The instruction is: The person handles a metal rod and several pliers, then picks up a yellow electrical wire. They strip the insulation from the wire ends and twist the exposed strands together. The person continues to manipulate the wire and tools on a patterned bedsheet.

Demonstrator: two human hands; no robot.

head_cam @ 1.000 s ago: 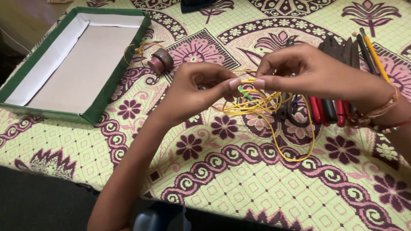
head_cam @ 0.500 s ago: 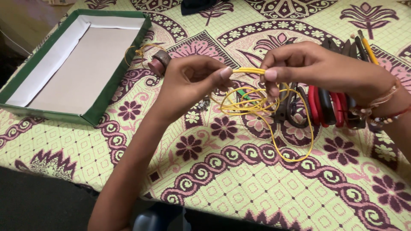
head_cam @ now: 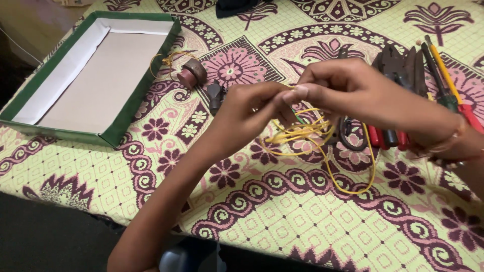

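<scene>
The left hand (head_cam: pixel 249 108) and right hand (head_cam: pixel 343 88) meet fingertip to fingertip above the patterned cloth (head_cam: pixel 282 216), both pinched on a tangle of yellow wire (head_cam: pixel 307 133) (one loop trails onto the cloth); pliers (head_cam: pixel 388 100) lie just behind; an open green box (head_cam: pixel 121 126) sits well apart.

Home table, patterned floral tablecloth (head_cam: pixel 282 216); hand tools (head_cam: pixel 403 75), green cardboard box (head_cam: pixel 121 126), hobby-bench feel
</scene>
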